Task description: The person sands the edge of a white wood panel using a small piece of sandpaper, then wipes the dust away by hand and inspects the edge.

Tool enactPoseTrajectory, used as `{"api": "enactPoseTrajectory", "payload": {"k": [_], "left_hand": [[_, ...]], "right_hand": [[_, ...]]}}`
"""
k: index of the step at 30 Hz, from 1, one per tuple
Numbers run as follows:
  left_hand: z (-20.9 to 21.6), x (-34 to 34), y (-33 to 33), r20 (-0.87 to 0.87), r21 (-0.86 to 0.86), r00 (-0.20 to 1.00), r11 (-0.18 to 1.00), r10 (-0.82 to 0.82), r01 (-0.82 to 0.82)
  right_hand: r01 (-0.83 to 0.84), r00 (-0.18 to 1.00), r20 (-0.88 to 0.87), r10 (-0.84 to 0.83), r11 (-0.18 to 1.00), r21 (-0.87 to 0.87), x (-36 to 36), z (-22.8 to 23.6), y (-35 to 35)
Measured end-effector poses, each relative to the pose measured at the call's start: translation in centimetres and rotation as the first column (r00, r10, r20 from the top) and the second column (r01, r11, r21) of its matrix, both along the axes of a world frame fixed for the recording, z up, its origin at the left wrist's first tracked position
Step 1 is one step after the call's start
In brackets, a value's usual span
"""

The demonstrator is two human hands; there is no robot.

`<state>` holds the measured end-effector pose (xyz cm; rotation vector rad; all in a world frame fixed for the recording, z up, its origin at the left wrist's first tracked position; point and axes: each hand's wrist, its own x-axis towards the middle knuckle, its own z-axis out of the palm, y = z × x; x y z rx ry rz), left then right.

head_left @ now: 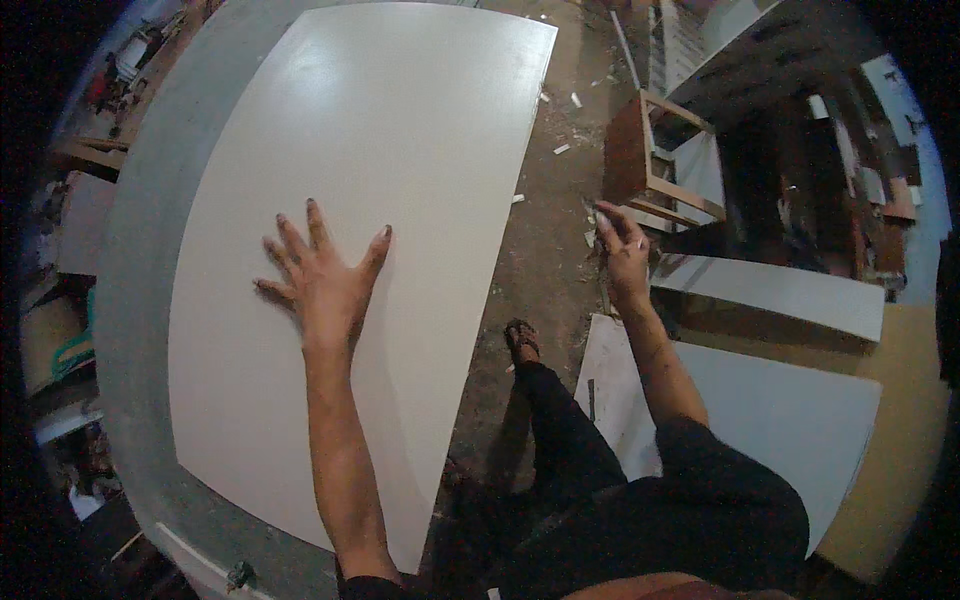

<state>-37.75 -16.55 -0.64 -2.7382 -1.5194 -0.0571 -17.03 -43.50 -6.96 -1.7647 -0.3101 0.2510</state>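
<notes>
A large white board [380, 130] lies flat on a grey worktable [150, 250]. Over its middle, my left hand [335, 285] is spread wide with the palm down, fingers apart and nothing held. Whether the palm presses on the board or hovers just above it, I cannot tell. My right hand [627, 250] is raised off the board's right side, above the floor. Its fingers are bent and drawn together, as in a pinch. Anything between the fingertips is too small and blurred to name.
White scraps litter the brown floor [550, 200] beside the table. To the right stand an open wooden frame [650, 150] and several panels, among them a pale blue one [790, 410] and a narrow white one [780, 290]. My foot [522, 340] is between table and panels.
</notes>
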Motion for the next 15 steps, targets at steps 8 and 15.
{"api": "enactPoseTrajectory", "payload": {"k": [8, 15], "left_hand": [[-2.2, 8.9, -8.0, 0.404, 0.016, 0.844, 0.925, -0.354, 0.38], [-3.2, 18.9, -4.5, 0.456, -0.016, 0.818, 0.916, -0.35, 0.401]], "right_hand": [[-0.007, 0.91, -0.372, 0.182, 0.905, 0.425, 4.4, -2.5, 0.0], [-0.044, 0.941, -0.299, 0.159, 0.933, 0.357, 10.0, -1.4, 5.0]]}}
